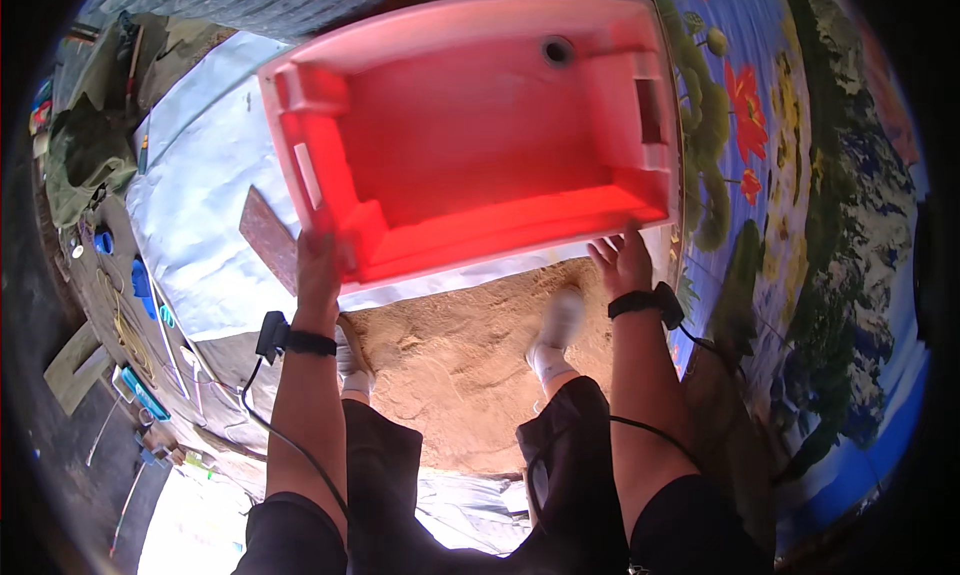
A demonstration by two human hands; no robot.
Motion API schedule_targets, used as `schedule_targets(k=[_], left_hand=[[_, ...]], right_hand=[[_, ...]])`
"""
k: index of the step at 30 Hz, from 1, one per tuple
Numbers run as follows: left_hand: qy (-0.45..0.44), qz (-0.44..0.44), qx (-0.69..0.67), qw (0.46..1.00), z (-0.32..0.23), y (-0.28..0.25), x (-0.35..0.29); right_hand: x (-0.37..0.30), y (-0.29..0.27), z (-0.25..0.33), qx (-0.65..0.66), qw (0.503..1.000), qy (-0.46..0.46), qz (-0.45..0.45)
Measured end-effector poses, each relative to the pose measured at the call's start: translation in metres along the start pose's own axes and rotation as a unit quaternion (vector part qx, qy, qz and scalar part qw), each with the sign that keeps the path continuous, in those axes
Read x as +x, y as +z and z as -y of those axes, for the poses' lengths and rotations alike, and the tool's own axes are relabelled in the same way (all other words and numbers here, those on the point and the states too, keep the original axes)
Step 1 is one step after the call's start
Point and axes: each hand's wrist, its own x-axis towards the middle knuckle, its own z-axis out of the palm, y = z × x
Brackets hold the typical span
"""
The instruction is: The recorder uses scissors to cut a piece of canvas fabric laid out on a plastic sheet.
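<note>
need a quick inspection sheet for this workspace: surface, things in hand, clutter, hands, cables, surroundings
Surface: tan, sandy ground between the feet; pale, creased sheet beyond and to its left.
Things in hand: red, rectangular plastic tub, raised, inside facing the camera, with a round dark hole near its far right corner.
Clutter: flat brown board on the sheet; crumpled dark-green cloth at far left.
Hands: left hand grips the tub's near left corner; right hand at its near right edge, grip unclear.
Cables: thin black cable along the left forearm, another across the right.
Surroundings: grey corrugated panel at upper left; colourful flower-printed sheet at right.
</note>
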Motion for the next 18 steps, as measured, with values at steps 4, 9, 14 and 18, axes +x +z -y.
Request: schedule_targets(k=[4,9,14,18], left_hand=[[0.002,0.037,-0.015,0.999,0.007,-0.004,0.006],[-0.032,0.026,-0.022,0.999,0.005,0.006,0.01],[-0.039,0.027,-0.01,0.999,0.004,0.011,0.014],[-0.036,0.018,0.028,0.999,0.012,0.014,0.017]], right_hand=[[0.007,0.012,-0.007,0.041,0.999,-0.014,-0.002],[0.02,0.013,-0.008,0.088,0.994,-0.055,0.018],[0.024,0.015,-0.008,0.096,0.994,-0.056,0.01],[0.027,0.012,-0.008,0.102,0.993,-0.062,0.013]])
